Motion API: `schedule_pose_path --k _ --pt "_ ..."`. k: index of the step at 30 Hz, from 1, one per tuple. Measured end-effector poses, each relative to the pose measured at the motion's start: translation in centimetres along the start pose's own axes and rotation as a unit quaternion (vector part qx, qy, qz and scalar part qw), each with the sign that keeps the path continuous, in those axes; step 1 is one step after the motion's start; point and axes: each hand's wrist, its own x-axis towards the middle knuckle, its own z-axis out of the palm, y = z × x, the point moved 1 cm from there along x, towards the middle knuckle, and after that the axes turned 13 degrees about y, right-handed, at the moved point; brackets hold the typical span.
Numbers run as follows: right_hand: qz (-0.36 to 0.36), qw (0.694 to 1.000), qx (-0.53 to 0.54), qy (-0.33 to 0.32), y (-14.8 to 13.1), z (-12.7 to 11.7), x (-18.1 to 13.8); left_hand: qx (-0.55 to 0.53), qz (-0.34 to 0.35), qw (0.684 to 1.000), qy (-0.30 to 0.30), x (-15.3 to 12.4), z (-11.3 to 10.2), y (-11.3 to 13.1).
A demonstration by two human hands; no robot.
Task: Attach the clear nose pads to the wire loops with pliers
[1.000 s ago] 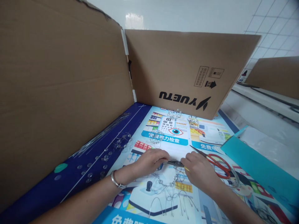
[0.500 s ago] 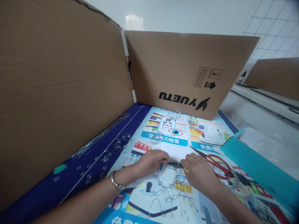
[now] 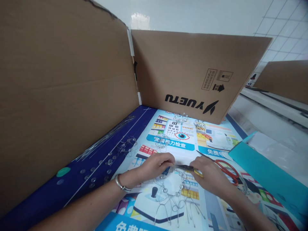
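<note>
My feed shows cool, diffuse light, glare on the pale glossy surface (image 3: 197, 16), shadow down the left of the YUETU cardboard panel (image 3: 187, 69), clear beads (image 3: 165, 190) softly blurred, edges stretched.

craft bench (image 3: 60, 195): is looking makeshift, workshop-like
cardboard panels (image 3: 67, 73): are standing at ten and two o'clock from view centre
beads (image 3: 93, 179), wires (image 3: 103, 138): are lying at eight
scissors (image 3: 219, 163): at four

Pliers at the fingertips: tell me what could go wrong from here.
The pliers, in the right hand, are very near the fingers of the left hand, so a slip might pinch skin. The overlapping wires by the beaded wire ring may tangle. The scissors lie close beside the right hand, so an outward swing could knock them.
</note>
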Motion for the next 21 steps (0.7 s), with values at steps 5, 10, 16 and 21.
schedule_pose_path --k 5,10,16,21 --pt "-0.005 1.000 -0.003 -0.019 -0.5 0.3 -0.1 -0.011 -0.001 1.000 0.010 -0.1 0.0 0.0" --pt "-0.011 1.000 -0.012 -0.023 -0.8 0.4 -0.1 0.002 0.023 1.000 0.015 -0.3 -0.1 0.1" --pt "-0.020 0.999 -0.026 -0.020 -1.1 0.3 -0.2 0.061 0.074 0.995 0.003 -0.5 -0.1 0.2" --pt "-0.026 0.999 -0.039 -0.012 -1.3 0.5 -0.3 0.085 0.133 0.987 -0.003 -0.5 -0.2 0.6"
